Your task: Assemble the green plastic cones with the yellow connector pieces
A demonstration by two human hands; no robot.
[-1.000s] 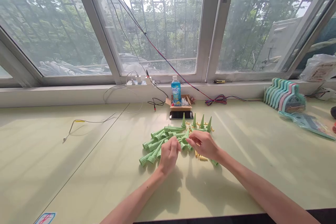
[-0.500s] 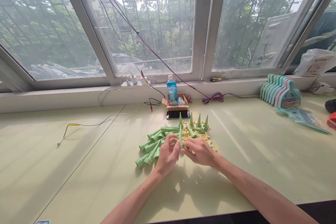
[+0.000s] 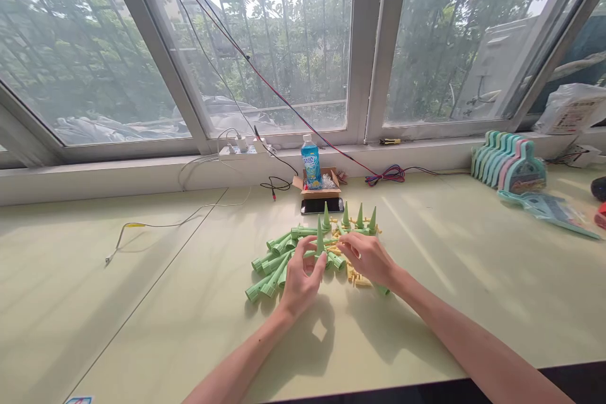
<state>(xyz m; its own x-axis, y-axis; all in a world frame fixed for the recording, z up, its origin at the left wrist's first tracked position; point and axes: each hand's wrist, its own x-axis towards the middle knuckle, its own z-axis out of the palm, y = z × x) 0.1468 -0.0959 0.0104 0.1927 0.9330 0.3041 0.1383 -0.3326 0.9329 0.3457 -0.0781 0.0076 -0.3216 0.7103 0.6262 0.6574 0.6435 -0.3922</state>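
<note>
My left hand (image 3: 299,279) pinches a green cone spike (image 3: 320,238) and holds it upright, tip up. My right hand (image 3: 368,259) is curled beside it over small yellow pieces (image 3: 355,278), its fingertips pinched on something too small to name. A heap of lying green spikes (image 3: 274,260) sits just left of my left hand. Three green spikes (image 3: 358,217) stand upright in a row behind the hands.
A blue drink bottle (image 3: 310,166) stands in a small cardboard box (image 3: 322,189) with a dark phone (image 3: 322,206) in front. Cables (image 3: 199,211) and a power strip (image 3: 239,150) lie by the window sill. Pastel plastic shapes (image 3: 509,167) stand at the far right.
My left hand has lifted one green spike upright from the heap. My right hand has moved slightly away from it toward the yellow pieces. The view has shifted a little.
</note>
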